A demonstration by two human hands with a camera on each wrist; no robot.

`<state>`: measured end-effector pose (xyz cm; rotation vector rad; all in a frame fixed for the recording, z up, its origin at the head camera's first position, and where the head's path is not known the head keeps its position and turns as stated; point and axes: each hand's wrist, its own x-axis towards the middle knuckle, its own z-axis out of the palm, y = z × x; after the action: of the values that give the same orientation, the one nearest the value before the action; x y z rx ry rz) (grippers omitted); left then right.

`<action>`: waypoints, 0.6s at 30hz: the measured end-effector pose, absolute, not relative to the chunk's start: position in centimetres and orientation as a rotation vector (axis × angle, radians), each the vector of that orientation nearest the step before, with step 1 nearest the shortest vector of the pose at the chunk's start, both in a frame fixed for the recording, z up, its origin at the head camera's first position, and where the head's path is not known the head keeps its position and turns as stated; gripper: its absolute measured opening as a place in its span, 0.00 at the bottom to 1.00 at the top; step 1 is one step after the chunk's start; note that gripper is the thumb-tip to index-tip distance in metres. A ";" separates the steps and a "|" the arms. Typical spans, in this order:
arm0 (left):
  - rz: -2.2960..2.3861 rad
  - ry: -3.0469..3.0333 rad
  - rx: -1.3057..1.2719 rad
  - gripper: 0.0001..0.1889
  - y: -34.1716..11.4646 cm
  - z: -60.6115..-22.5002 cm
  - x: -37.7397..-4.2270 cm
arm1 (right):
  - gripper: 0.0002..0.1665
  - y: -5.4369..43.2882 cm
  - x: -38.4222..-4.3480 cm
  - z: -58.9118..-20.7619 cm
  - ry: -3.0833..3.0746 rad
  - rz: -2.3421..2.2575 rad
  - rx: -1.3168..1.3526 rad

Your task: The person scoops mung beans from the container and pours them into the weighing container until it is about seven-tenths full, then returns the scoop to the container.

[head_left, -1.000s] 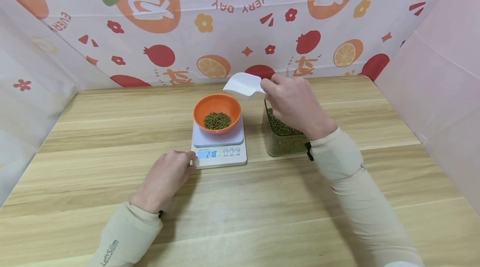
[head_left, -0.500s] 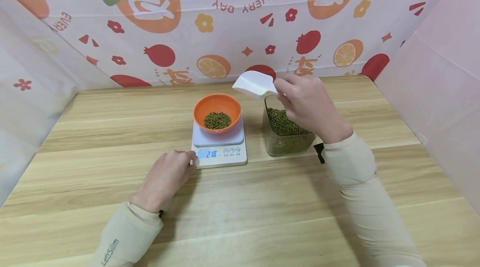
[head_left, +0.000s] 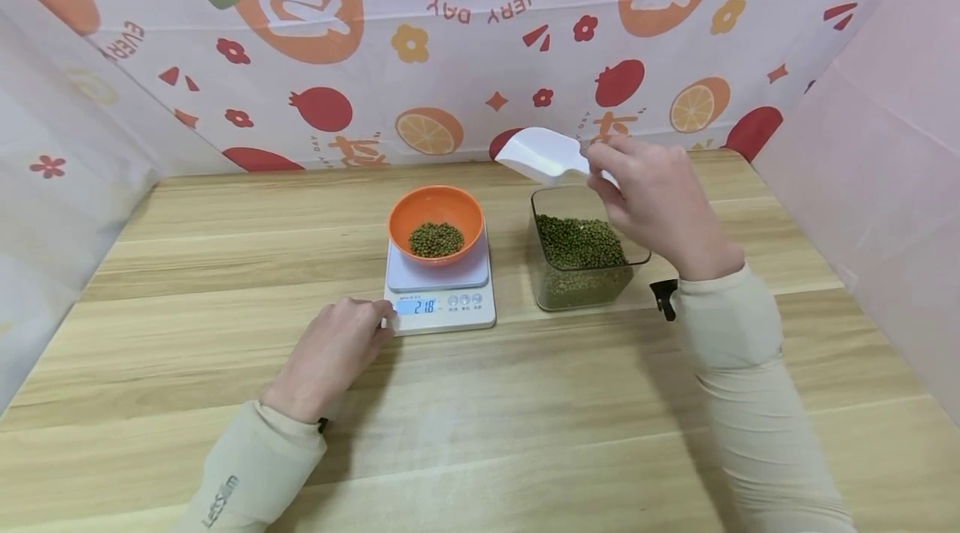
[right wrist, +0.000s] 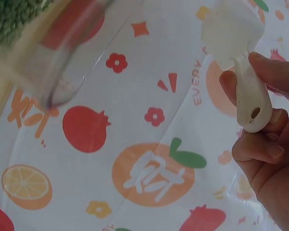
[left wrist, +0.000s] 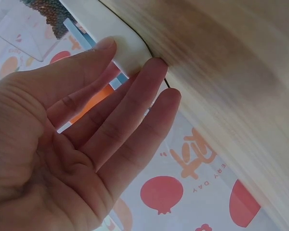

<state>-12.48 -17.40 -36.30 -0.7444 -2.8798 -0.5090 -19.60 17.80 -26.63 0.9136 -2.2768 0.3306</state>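
Note:
A white plastic scoop point(head_left: 542, 154) is held by its handle in my right hand point(head_left: 656, 200), above the back of a clear square container point(head_left: 585, 287) of green mung beans point(head_left: 577, 241). In the right wrist view the thumb and fingers grip the scoop's handle point(right wrist: 253, 96). My left hand point(head_left: 330, 358) rests at the front left corner of a white kitchen scale point(head_left: 450, 318), its fingers point(left wrist: 130, 125) fairly straight along the side and the thumb at the edge. On the scale stands an orange bowl point(head_left: 435, 204) with a small heap of mung beans point(head_left: 437, 240). The display reads 21.8.
Scale and container stand side by side on a wooden table point(head_left: 450, 433), with a narrow gap between them. A fruit-print cloth point(head_left: 480, 42) hangs behind the table's back edge, and pale sheets point(head_left: 885, 141) hang at the sides.
My right hand has moved the scoop to the right, away from the bowl and over toward the container, showing more of the beans there. The left hand stays put; the display still reads 21.8.

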 end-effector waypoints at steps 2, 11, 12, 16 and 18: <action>-0.510 -2.885 -0.738 0.06 -17.4 -36.3 -12.5 | 0.07 18.1 -19.5 -26.4 -2.277 0.341 0.906; -0.515 -2.897 -0.728 0.05 -17.4 -36.3 -12.5 | 0.10 19.3 -19.0 -25.7 -2.327 0.377 0.891; -0.514 -2.897 -0.729 0.05 -17.4 -36.3 -12.5 | 0.10 19.5 -18.9 -25.7 -2.336 0.379 0.890; -0.516 -2.897 -0.731 0.05 -17.4 -36.3 -12.5 | 0.12 20.0 -18.6 -25.5 -2.374 0.373 0.877; -0.516 -2.896 -0.731 0.05 -17.4 -36.2 -12.4 | 0.12 20.2 -18.5 -25.5 -2.396 0.365 0.867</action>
<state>-12.45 -17.42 -36.25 -0.7306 -2.8956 -0.5162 -18.53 20.23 -25.49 0.8670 -2.3958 0.3649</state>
